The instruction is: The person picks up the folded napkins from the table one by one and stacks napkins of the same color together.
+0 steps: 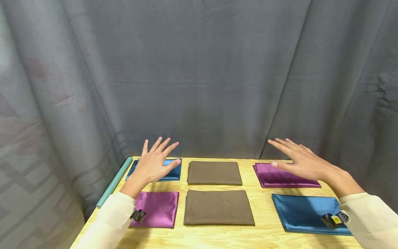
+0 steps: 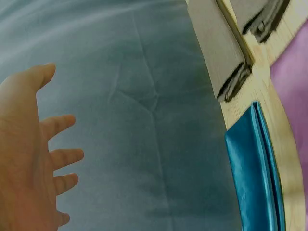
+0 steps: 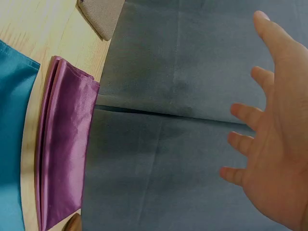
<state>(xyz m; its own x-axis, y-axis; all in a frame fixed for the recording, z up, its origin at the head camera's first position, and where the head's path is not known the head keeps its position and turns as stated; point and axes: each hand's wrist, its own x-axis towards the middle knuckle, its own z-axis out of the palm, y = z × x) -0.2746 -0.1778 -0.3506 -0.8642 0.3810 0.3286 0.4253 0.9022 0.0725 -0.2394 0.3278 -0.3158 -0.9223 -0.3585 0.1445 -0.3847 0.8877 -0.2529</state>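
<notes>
Six folded cloths lie in two rows on a wooden table (image 1: pixel 264 200). My left hand (image 1: pixel 155 162) hovers with spread fingers over the far blue cloth (image 1: pixel 172 173), holding nothing; the left wrist view shows the same hand (image 2: pixel 29 159) beside that blue cloth (image 2: pixel 252 173). My right hand (image 1: pixel 298 160) floats open above the far purple cloth (image 1: pixel 280 176), also empty; in the right wrist view the hand (image 3: pixel 274 139) is spread and the purple cloth (image 3: pixel 62 159) lies below. Two brown cloths (image 1: pixel 214 173) (image 1: pixel 217 207) fill the middle.
A near purple cloth (image 1: pixel 158 209) sits front left and a near blue cloth (image 1: pixel 304 212) front right. A grey curtain (image 1: pixel 199 76) hangs right behind the table. A teal bar (image 1: pixel 115 185) runs along the table's left edge.
</notes>
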